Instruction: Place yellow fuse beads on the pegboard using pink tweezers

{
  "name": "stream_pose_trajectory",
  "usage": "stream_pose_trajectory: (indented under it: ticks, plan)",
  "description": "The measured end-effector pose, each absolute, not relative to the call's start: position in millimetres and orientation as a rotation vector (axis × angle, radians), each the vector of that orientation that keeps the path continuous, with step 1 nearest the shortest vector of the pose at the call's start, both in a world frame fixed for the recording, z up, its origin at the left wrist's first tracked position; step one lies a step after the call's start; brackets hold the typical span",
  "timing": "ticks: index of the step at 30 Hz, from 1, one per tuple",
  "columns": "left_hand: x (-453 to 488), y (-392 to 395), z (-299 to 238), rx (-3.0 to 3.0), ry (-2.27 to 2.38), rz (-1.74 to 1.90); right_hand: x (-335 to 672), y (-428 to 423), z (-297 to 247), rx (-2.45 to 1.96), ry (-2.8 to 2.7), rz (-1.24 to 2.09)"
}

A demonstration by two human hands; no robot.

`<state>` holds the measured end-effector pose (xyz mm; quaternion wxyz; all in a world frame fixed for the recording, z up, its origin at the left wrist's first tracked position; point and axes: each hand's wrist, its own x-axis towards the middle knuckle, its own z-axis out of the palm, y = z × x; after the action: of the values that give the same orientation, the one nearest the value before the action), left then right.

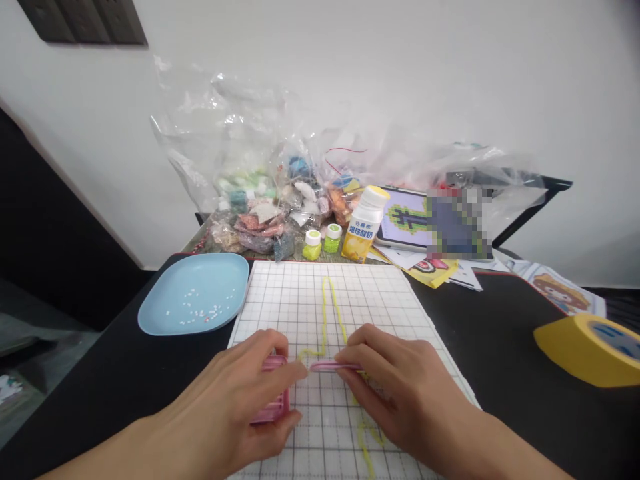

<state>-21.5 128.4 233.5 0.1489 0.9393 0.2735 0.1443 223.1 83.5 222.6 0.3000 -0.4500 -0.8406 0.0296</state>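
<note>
A small pink ridged bead tray is in my left hand, tilted, its fingers curled around it and hiding much of it. Closed on slim pink tweezers, my right hand points their tip left towards the tray; tip and tray are apart. Both hands are over a white gridded board. On the board, a thin yellow-green outline of beads rises to a narrow peak and runs on below the right hand, which covers part of it. Whether a bead sits in the tweezers is too small to tell.
A blue plate with scattered white beads lies left. Behind the board stand two small jars, a yogurt bottle, bagged beads and a tablet showing a pattern. Papers and a yellow tape roll are right.
</note>
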Motion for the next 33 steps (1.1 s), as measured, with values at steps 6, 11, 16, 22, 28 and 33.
stream_pose_trajectory:
  ticks: [6,11,16,22,28,33]
  plan:
    - [-21.4,129.2,232.6,2.734,0.761,0.411,223.3,83.7,221.6,-1.195,-2.241,0.093]
    - [-16.5,131.4,237.0,2.810,0.722,0.410,222.8,83.8,221.8,-1.194,-2.245,0.109]
    - [-15.2,131.4,241.8,2.813,0.743,0.359,223.1,84.1,221.5,-1.209,-2.241,0.114]
    - [-14.7,131.7,241.2,2.824,0.737,0.370,224.6,84.4,220.9,-1.216,-2.256,0.117]
    - [-14.7,131.5,239.8,2.818,0.738,0.364,224.4,84.1,221.4,-1.224,-2.260,0.103]
    - [-16.0,131.5,239.5,2.836,0.742,0.382,224.3,84.3,223.9,-1.219,-2.246,0.101]
